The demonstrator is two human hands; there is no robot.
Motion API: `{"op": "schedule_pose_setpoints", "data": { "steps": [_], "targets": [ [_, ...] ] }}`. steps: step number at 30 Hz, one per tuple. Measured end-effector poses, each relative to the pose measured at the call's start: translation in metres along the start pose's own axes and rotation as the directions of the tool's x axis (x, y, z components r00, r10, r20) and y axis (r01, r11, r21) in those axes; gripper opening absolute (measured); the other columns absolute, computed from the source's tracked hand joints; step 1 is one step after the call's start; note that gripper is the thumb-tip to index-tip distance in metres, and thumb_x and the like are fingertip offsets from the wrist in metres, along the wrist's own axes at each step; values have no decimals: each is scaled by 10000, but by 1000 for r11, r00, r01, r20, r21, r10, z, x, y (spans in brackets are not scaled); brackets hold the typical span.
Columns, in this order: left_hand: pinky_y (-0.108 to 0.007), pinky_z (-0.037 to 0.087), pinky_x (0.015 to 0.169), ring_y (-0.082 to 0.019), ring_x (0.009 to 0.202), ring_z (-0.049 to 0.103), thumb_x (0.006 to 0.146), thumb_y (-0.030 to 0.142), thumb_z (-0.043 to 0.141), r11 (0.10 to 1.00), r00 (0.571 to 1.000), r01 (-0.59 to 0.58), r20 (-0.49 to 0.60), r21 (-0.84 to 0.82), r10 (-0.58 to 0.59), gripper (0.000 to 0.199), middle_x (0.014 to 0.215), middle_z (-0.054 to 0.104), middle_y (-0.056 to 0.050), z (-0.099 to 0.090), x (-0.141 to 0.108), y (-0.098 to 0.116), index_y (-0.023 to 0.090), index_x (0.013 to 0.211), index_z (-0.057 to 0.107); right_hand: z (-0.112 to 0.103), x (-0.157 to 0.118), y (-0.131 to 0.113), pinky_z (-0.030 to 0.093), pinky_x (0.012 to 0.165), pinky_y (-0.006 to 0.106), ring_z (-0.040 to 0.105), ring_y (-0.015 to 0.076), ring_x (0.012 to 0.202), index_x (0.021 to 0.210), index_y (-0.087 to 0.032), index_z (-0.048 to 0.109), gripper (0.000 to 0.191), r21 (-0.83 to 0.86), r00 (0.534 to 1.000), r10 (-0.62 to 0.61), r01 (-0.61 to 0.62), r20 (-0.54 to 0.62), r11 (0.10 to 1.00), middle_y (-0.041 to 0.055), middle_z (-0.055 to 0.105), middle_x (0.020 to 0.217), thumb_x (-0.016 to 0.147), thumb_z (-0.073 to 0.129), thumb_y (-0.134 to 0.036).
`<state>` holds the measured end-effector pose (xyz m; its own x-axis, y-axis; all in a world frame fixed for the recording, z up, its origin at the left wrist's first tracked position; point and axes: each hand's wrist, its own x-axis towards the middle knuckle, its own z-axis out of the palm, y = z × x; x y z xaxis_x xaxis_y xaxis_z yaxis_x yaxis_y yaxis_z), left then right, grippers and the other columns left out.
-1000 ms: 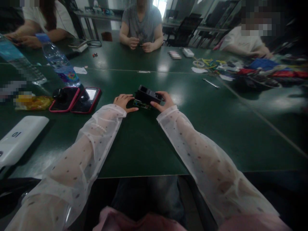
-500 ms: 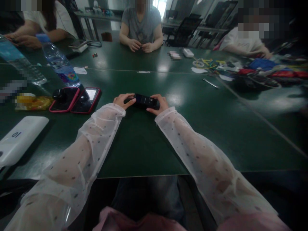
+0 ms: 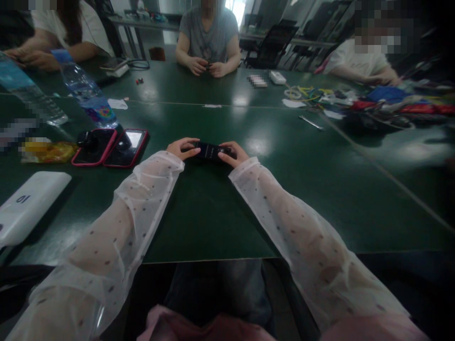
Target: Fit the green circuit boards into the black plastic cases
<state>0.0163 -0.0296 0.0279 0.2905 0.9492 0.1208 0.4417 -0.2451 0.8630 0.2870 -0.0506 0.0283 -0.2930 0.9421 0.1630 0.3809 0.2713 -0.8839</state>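
Observation:
Above the green table [image 3: 209,208] I hold a black handheld device [image 3: 209,151] sideways, its dark screen showing faint lit marks. It looks like a phone or a small console; I cannot tell which. My left hand [image 3: 180,148] is closed around its left end, thumb along the front edge. At the opposite end, my right hand [image 3: 235,154] grips it with the thumb over the screen's right part. The fingers behind the device are partly hidden. Sheer white dotted sleeves cover both forearms.
To the left are two red-cased phones [image 3: 128,152], a water bottle [image 3: 85,92], a yellow packet [image 3: 53,152] and a white power bank [image 3: 33,203]. A wrench [image 3: 311,123] and a heap of cables [image 3: 309,94] lie right. Three people sit across the table.
My right thumb has moved from the device's lower edge up onto its screen. The device stays in about the same place, held by both hands.

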Motion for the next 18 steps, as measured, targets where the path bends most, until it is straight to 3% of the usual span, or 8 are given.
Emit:
{"op": "schedule_pose_setpoints", "data": {
  "steps": [6, 18],
  "targets": [
    [-498, 413, 1160, -324, 1260, 646, 706, 723, 742, 999, 998, 10, 57, -47, -8, 887, 1236, 735, -160, -3, -2, 5, 187, 1397, 597, 1, 1, -1, 515, 1030, 527, 720, 258, 1008, 1124, -275, 569, 558, 170, 998, 46, -51, 30, 984, 43, 729, 1021, 727, 793, -597],
    [-517, 407, 1167, -346, 1304, 611, 681, 628, 811, 996, 995, 24, 101, -85, -16, 838, 1227, 739, -151, -5, -6, 12, 178, 1363, 625, 0, 1, -5, 505, 1058, 539, 714, 269, 1066, 1089, -252, 605, 502, 191, 999, 33, -38, 31, 981, 60, 736, 1021, 704, 827, -484]
  ]
}}
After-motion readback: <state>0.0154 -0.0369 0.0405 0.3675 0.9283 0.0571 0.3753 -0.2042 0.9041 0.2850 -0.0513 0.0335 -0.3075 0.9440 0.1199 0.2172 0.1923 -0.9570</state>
